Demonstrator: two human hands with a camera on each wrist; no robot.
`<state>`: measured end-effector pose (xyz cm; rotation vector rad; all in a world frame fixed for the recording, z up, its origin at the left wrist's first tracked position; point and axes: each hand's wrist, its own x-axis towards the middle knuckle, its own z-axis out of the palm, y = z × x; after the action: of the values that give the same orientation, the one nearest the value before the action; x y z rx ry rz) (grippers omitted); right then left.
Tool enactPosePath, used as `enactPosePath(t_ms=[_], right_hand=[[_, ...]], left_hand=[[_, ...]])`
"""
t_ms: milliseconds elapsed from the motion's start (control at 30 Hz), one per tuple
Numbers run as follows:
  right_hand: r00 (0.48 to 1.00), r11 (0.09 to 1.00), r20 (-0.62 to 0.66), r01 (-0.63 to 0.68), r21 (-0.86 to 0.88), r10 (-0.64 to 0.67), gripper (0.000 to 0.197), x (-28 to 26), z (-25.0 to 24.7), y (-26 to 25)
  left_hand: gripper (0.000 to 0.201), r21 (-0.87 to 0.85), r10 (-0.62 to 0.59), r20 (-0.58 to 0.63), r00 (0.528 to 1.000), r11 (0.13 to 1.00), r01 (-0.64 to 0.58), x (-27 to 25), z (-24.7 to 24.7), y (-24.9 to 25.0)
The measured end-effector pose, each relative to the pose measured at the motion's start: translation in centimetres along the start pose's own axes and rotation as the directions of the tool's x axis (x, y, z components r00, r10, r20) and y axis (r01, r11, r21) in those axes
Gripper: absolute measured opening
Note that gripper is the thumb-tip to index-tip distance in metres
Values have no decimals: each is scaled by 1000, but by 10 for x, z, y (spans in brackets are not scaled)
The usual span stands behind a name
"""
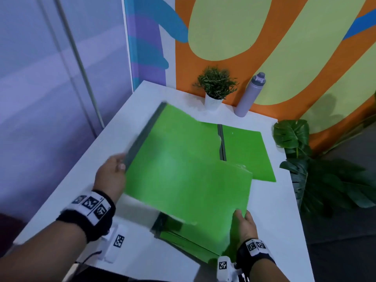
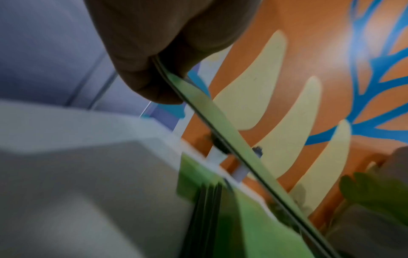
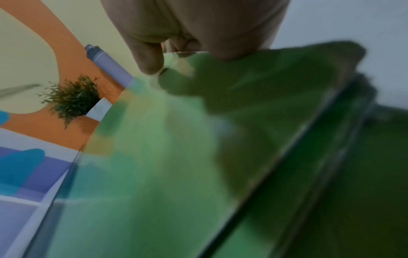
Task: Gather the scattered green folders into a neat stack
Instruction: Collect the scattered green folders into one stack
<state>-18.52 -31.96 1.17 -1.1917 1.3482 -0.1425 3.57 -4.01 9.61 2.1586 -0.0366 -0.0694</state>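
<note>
Bare forearms are seen. A black wristband [image 1: 89, 215] with white square-code tags is worn on each wrist; small white camera units [image 1: 114, 244] are attached below.

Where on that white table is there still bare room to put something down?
Bare patches: the table's left strip beside the held folder, and its near right side past the stack. Crowded: the back edge, with the potted plant, the bottle and a flat folder.

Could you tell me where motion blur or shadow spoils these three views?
Head view: the lifted bright green plastic folder is smeared along its near edge, casting shadow on the green stack. Left wrist view: the white table is blurred, the left hand dark. Right wrist view: folder surface smeared; the small potted plant stays sharp.
</note>
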Motion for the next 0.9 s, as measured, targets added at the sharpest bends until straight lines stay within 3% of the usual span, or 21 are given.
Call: enactPosePath(t_ms=[67,200,300,367,433,500,600,667,733,767,833,900], right_hand=[[999,1000,38,21,7,-21,67,3,13,-2],[984,998,168,59,8,-59,66,3,35,-3],[979,998,197,52,32,-57,55,6,42,1],[975,996,214,52,66,-65,54,9,43,-2],[964,991,242,86,102,-109,50,16,46,-10],[942,987,305,108,119,-140,52,20,52,-22],[921,989,365,104,106,-136,70,25,67,-42],[910,984,377,175,32,-174,70,26,79,-58],[881,925,387,350,-148,-271,62,33,91,-70],[860,856,394,444,-264,-325,57,37,98,-74],[834,686,386,547,-480,-395,50,51,106,-80],[860,567,341,508,-649,-380,50,70,106,-82]], left_hand=[[36,80,-102,136,985,993,92,-6,17,-30],[33,240,-274,339,900,950,198,-34,45,-70],[21,271,-306,415,857,941,204,-45,52,-77],[18,241,-286,423,860,950,198,-41,50,-76],[45,210,-278,441,853,956,203,-34,43,-69],[79,145,-314,491,812,949,279,-25,34,-61],[108,-52,-331,564,757,900,433,-17,25,-50],[110,-171,-318,536,782,867,469,-14,23,-47],[84,-214,-285,470,835,881,421,-13,21,-39],[68,-222,-261,435,862,896,384,-13,19,-35],[57,-226,-237,372,898,915,335,-12,15,-31],[56,-219,-248,325,913,919,327,-12,10,-27]])
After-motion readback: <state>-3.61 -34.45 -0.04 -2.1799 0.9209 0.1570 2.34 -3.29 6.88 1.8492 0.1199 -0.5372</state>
